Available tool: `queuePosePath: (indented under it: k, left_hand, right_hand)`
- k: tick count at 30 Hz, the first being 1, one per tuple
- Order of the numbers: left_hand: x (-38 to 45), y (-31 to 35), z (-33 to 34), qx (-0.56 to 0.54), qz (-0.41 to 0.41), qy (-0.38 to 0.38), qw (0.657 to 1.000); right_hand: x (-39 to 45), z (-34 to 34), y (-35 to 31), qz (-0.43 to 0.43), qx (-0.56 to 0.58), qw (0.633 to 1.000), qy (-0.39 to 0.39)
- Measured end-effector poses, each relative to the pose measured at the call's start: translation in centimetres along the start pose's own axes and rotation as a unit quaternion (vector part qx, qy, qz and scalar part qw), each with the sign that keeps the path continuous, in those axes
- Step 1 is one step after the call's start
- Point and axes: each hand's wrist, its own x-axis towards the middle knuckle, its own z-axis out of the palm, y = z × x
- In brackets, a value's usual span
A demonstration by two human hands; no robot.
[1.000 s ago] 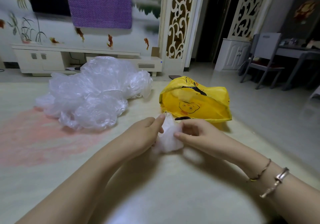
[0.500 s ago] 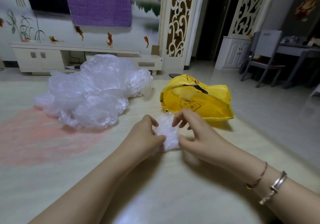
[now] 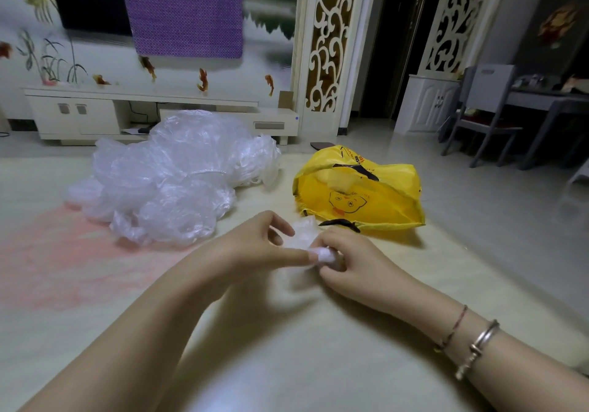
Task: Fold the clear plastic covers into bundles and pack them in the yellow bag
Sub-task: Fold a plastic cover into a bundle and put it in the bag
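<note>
Since a second ago the cover (image 3: 304, 231) has shrunk into a tight wad. Your left hand (image 3: 255, 245) and right hand (image 3: 353, 265) both pinch it, floor centre, near the yellow bag (image 3: 382, 201). Keep it compressed; tuck loose ends before bagging.

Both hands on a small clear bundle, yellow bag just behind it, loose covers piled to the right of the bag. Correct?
Not quite: the head view shows the pile left of the bag, not right. Both hands, left and right, do hold the bundle.
</note>
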Motion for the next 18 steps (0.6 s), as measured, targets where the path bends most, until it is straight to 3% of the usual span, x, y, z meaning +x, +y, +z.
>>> queuePosePath:
  k: [4,8,14,18]
  left_hand:
    - [0.2,0.0,0.3,0.033,0.065,-0.033,0.997]
    - [0.6,-0.4,0.7,-0.019,0.018,-0.026,0.999]
    - [0.5,-0.7,0.8,-0.04,-0.084,-0.034,0.995]
    - [0.8,-0.5,0.7,-0.088,-0.114,-0.048,0.988]
  right_hand:
    - [0.1,-1.0,-0.3,0.06,0.136,0.989,0.003]
    - [0.4,-1.1,0.1,0.127,0.236,0.963,0.006]
    - [1.4,0.3,0.9,0.122,0.148,0.98,0.053]
    - [2.0,0.3,0.7,0.117,0.141,0.983,0.014]
